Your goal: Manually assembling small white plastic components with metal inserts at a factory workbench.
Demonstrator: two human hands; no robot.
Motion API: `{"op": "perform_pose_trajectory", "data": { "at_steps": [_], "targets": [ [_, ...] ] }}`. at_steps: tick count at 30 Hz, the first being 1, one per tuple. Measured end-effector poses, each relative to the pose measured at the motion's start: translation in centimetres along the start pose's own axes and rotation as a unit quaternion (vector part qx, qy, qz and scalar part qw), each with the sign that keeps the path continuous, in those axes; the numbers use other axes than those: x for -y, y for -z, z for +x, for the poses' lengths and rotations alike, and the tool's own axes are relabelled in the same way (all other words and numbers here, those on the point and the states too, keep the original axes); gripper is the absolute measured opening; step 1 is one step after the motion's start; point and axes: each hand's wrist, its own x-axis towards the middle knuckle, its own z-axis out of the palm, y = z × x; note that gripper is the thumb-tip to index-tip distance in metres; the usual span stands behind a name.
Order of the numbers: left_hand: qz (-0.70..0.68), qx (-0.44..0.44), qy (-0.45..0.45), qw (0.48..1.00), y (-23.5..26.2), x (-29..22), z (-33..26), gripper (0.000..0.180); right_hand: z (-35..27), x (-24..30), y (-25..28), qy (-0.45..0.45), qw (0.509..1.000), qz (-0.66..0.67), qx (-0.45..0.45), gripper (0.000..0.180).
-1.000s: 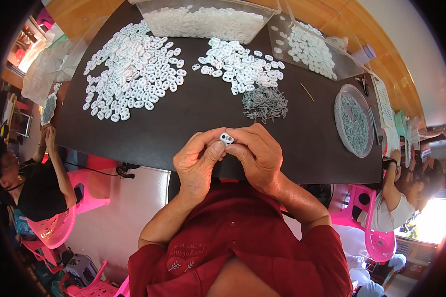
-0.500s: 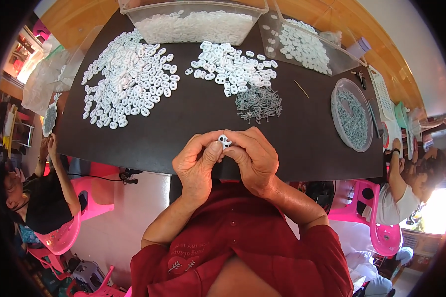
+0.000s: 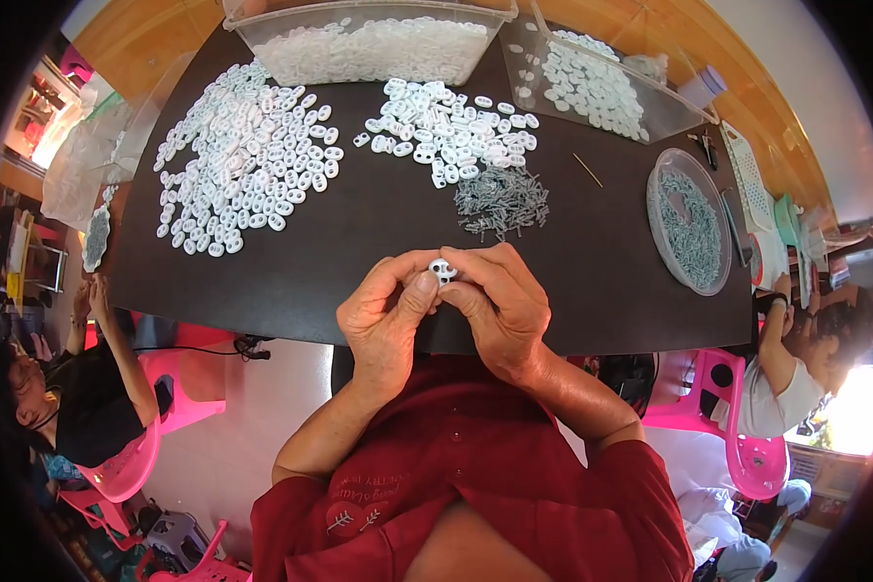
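Observation:
Both hands meet above the near edge of the dark table [image 3: 359, 276]. Between the fingertips of my left hand [image 3: 383, 315] and my right hand [image 3: 502, 308] is a small white plastic piece with dark holes [image 3: 442, 271]. Thumb and forefinger of each hand pinch it from either side; the fingers hide part of it. Just beyond lies a heap of small grey metal pins or screws [image 3: 501, 202]. A small pile of white oval two-holed pieces [image 3: 453, 126] touches that heap on its far side. A larger pile of the same kind [image 3: 247, 160] spreads to the left.
At the back stand a clear bin of white pieces [image 3: 369, 53] and a second clear bin [image 3: 592, 82]. On the right are a round tub of grey metal parts [image 3: 689, 221] and a thin stick [image 3: 588, 171]. People sit on pink chairs [image 3: 189, 388] at both sides.
The white piece has turned slightly between my fingertips. Both hands keep nearly the same place and grip. The view has shifted a little.

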Motion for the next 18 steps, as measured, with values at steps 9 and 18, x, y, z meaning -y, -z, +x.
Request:
{"op": "perform_pose_trajectory", "data": {
  "at_steps": [9,18],
  "targets": [
    [0.039,0.024,-0.020,0.999,-0.20,-0.33,0.19,0.024,0.51,0.81,0.96,-0.132,0.988,0.081,0.000,0.019],
    [0.070,0.017,-0.024,0.997,-0.64,-0.23,0.24,0.025,0.47,0.81,0.89,-0.138,0.986,0.094,-0.014,0.016]
  ]
}}
